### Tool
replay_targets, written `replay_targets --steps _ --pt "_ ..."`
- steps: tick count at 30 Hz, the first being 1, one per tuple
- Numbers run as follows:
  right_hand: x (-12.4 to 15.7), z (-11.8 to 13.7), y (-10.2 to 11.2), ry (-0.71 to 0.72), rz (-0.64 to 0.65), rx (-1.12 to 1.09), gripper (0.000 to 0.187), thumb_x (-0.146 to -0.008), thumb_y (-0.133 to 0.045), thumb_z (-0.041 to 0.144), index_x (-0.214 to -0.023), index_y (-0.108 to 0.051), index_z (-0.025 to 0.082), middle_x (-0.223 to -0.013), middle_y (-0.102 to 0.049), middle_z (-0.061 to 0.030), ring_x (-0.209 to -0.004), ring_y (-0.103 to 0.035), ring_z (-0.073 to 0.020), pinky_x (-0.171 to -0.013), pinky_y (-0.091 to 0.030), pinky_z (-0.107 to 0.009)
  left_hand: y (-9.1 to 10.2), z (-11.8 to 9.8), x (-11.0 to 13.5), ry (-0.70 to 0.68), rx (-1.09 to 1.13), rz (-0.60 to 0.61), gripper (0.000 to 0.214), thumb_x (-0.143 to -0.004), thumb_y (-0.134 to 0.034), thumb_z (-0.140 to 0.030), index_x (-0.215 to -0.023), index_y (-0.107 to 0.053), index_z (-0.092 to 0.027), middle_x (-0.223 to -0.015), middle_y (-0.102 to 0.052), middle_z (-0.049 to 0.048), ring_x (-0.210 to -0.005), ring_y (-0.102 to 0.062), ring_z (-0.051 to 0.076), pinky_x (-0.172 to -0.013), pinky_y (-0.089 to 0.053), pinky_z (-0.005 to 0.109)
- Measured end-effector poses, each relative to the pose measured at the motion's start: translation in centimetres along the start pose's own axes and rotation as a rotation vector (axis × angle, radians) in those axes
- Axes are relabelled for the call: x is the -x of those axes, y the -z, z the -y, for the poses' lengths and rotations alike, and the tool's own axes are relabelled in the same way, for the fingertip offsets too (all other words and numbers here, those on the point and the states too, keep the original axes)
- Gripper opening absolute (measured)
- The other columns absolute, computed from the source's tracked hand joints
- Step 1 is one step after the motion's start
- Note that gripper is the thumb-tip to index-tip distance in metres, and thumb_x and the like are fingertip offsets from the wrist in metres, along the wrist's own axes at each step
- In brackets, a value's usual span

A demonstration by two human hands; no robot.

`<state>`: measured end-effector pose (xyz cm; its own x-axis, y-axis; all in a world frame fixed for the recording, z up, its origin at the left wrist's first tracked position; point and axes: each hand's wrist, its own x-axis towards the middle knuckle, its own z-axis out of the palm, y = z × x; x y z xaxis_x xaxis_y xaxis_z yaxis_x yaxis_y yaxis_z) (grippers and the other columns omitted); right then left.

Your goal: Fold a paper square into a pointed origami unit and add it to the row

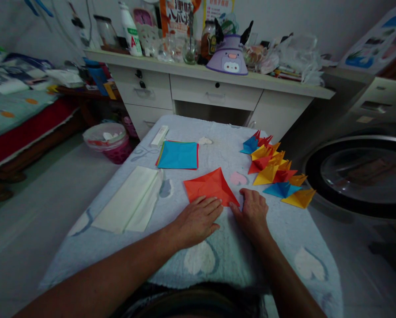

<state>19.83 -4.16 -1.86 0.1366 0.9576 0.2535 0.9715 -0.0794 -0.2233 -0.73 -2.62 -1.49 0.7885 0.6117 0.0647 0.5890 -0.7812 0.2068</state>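
Observation:
A red-orange sheet of origami paper (213, 185) with crease lines lies on the cloth-covered table in front of me. My left hand (199, 221) rests on its near edge, fingers stretched out and palm down. At the sheet's right corner, the thumb of my right hand (253, 212) touches or nearly touches the paper. The other fingers of that hand are bent, with a gap between them and the thumb. Beyond the sheet to the left sits a stack of square paper (179, 155), blue on top. Several folded paper cranes (270, 167) in yellow, red and blue stand in rows at the right.
Left of the red sheet lies a folded pale paper towel (130, 201), with a small white box (160, 135) farther back. A patterned tablecloth (237, 251) covers the table. Behind stands a white cabinet (217, 90); a pink bin (113, 143) is at left, a washing machine (360, 163) at right.

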Motion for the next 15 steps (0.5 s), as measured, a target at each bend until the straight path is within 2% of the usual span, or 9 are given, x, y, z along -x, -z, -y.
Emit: replay_targets --steps 4,9,15 --pt "-0.1 -0.4 0.2 -0.038 0.023 0.034 0.042 -0.089 -0.056 0.045 -0.122 -0.053 0.020 -0.118 -0.057 -0.0129 -0.107 -0.050 -0.0316 -0.086 -0.039 -0.045 -0.2 0.0 0.0 0.000 0.006 -0.024 0.048 -0.097 -0.046 -0.042 -0.140 -0.045 -0.020 -0.147 -0.048 0.0085 -0.139 -0.039 0.022 -0.114 -0.027 0.042" --pt "-0.3 -1.2 0.1 -0.092 0.047 0.050 0.040 -0.089 -0.057 0.042 -0.123 -0.055 0.021 -0.120 -0.057 -0.0131 -0.107 -0.050 -0.0329 -0.086 -0.040 -0.047 -0.2 0.1 0.0 0.000 -0.006 0.011 0.050 -0.097 -0.044 -0.044 -0.141 -0.043 -0.020 -0.150 -0.045 0.0082 -0.140 -0.037 0.022 -0.114 -0.027 0.042" --pt "-0.7 -2.8 -0.2 -0.091 0.030 -0.071 0.037 -0.083 -0.061 0.033 -0.117 -0.058 0.021 -0.117 -0.058 -0.0132 -0.107 -0.050 -0.0338 -0.086 -0.041 -0.049 -0.3 0.1 -0.1 0.009 -0.019 0.029 0.050 -0.097 -0.043 -0.045 -0.142 -0.042 -0.021 -0.151 -0.043 0.0079 -0.140 -0.036 0.021 -0.115 -0.024 0.041"
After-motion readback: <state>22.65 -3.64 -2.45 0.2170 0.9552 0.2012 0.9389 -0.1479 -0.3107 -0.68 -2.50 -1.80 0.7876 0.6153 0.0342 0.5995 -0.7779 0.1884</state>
